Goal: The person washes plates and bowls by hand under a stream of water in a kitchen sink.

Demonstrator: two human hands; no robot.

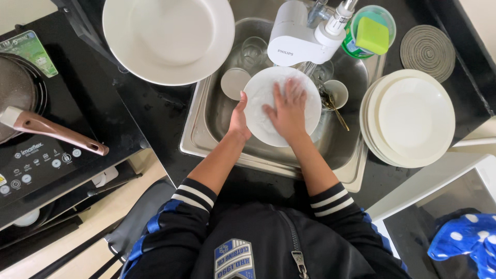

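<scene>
— Over the steel sink (201, 129), what is held?
— A white plate (310, 111), gripped at its rim by the left hand (238, 120); the right hand (287, 111) is pressed flat, fingers spread, on it.

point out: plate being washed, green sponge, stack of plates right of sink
plate being washed (261, 95), head view, bare upper-left face
green sponge (372, 35), head view, middle of top
stack of plates (416, 116), head view, centre of top plate

White plate (268, 98) in steel-grey sink (199, 129), black counter (155, 108), green sponge (372, 35), blue cloth (465, 235) w/ white dots (sleeves black w/ white stripes)
</scene>
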